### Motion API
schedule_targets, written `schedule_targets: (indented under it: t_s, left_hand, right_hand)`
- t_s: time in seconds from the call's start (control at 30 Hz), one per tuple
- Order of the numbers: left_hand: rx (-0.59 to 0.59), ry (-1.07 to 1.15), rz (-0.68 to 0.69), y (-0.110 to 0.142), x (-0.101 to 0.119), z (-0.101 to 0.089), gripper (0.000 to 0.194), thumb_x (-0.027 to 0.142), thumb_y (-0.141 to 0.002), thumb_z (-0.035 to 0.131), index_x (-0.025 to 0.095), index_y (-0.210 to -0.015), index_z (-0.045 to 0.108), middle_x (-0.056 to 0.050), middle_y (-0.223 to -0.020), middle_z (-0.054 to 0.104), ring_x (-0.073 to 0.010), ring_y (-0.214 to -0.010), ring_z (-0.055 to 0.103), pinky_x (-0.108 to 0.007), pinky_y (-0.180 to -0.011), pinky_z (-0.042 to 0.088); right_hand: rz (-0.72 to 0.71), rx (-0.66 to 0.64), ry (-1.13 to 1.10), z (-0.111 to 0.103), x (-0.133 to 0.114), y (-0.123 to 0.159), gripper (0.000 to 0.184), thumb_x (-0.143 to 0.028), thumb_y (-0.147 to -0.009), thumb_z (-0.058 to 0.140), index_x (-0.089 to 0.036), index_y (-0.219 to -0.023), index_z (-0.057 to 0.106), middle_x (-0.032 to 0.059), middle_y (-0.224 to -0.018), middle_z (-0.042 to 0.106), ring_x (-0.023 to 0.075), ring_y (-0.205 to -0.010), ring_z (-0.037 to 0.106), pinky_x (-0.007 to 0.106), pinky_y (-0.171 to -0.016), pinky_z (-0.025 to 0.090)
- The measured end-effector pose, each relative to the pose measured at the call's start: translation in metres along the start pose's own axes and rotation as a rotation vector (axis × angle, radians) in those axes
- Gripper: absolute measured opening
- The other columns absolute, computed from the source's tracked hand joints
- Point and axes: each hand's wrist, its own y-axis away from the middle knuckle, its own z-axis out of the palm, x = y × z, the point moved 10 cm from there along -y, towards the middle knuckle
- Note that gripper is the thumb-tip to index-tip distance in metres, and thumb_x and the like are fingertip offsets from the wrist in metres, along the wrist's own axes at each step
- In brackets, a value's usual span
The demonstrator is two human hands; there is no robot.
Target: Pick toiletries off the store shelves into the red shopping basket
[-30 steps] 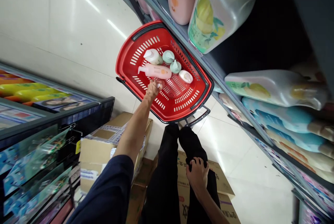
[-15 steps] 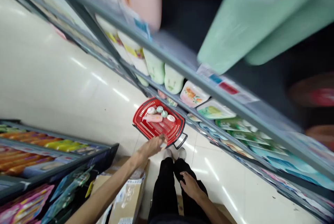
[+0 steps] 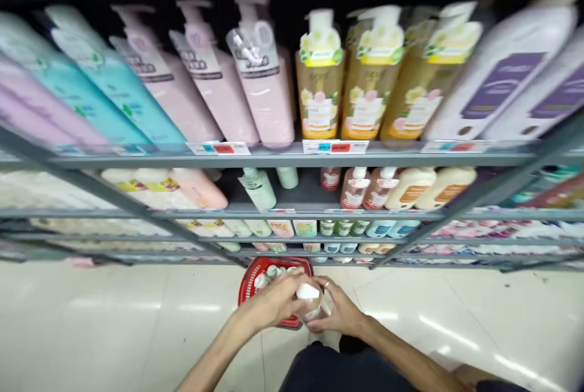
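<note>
Between my two hands is a bottle (image 3: 309, 296) with a white cap and a pinkish, see-through body, its cap tilted up toward me. My left hand (image 3: 279, 299) wraps it from the left, near the cap. From the right, my right hand (image 3: 340, 310), with a ring on one finger, closes around its side and lower part. Fingers cover most of its label. Directly behind and below my hands a red shopping basket (image 3: 245, 290) stands on the floor, with several white and pale green bottles (image 3: 272, 271) in it, partly hidden by my left hand.
Shelves rise ahead of me. The upper shelf (image 3: 274, 156) carries pink pump bottles (image 3: 269, 97), yellow bottles (image 3: 319, 94) and turquoise ones (image 3: 114, 100). Below stand a green pump bottle (image 3: 258, 188) and reddish pump bottles (image 3: 354, 190). Pale tiled floor (image 3: 182, 331) spreads around the basket.
My view has swung round to face the shelves. My right hand has risen from beside my leg to the bottle. My left hand, earlier over the basket's edge, now grips the bottle with it.
</note>
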Motion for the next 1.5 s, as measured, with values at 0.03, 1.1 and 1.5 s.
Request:
schedule_targets:
  t_s: [0.03,1.1,1.5]
  left_hand:
    - [0.011,0.044,0.004,-0.003,0.013,-0.013,0.057,0.035,-0.089,0.077,0.037,-0.146,0.067,-0.008,-0.141,0.070,-0.0327,-0.131,0.066,-0.047,-0.116,0.051]
    - [0.338,0.652,0.443,-0.021,0.151,-0.151,0.074,0.061,-0.074,0.095,0.014,-0.129,0.077,-0.015,-0.124,0.083,-0.0323,-0.108,0.080,-0.037,-0.089,0.065]
    - [0.330,0.598,0.360,-0.036,0.092,-0.094,0.078,0.062,-0.079,0.091,0.016,-0.139,0.069,-0.018,-0.143,0.075,-0.0371,-0.132,0.071,-0.049,-0.114,0.056]
  right_hand:
    - [0.008,0.073,-0.031,-0.012,-0.014,0.003,0.098,-0.043,-0.066,0.100,-0.021,-0.152,0.059,0.0186,-0.151,0.066,0.0370,-0.140,0.064,0.055,-0.123,0.048]
    - [-0.340,0.289,-0.241,-0.169,-0.292,-0.069,0.073,-0.062,-0.074,0.097,-0.022,-0.125,0.064,0.0105,-0.135,0.075,0.0270,-0.133,0.067,0.047,-0.119,0.055]
    - [-0.205,0.291,-0.155,-0.140,-0.214,-0.043,0.082,-0.056,-0.093,0.081,-0.021,-0.162,0.052,0.0148,-0.164,0.058,0.0297,-0.141,0.066,0.050,-0.118,0.058]
